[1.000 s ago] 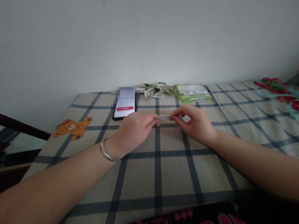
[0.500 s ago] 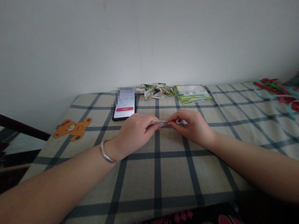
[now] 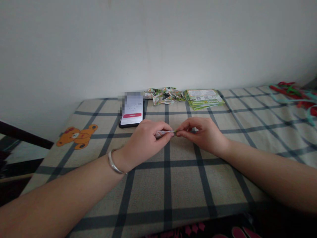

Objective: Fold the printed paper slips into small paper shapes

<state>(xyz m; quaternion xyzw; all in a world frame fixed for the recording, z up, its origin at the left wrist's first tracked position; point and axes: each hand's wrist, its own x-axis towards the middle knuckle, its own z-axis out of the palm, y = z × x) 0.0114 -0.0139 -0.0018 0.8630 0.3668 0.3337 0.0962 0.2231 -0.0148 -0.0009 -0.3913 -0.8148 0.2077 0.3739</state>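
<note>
Between my two hands is a small, narrow folded strip of printed paper [image 3: 160, 133], held just above the table. My left hand [image 3: 146, 137], with a silver bangle at the wrist, is closed and pinches it between thumb and fingers. The fingertips of my right hand [image 3: 204, 132] are pinched on the strip's right end, close to the left fingertips. Much of the strip is hidden by the fingers. Beyond my hands lie several folded paper pieces [image 3: 167, 97] with green and orange print, and beside them a stack of green and white printed sheets [image 3: 204, 96].
A phone [image 3: 131, 110] with a lit screen lies behind my left hand. The checked tablecloth [image 3: 151, 185] bears an orange bear picture [image 3: 78, 136] at the left. Red, green and pale blue strips [image 3: 292, 94] lie at the far right. A wall [image 3: 158, 43] stands behind the table.
The left fingers have slid right along the strip, and the gap between both hands' fingertips has narrowed. More of the strip shows inside the left grip. The things on the table stay put.
</note>
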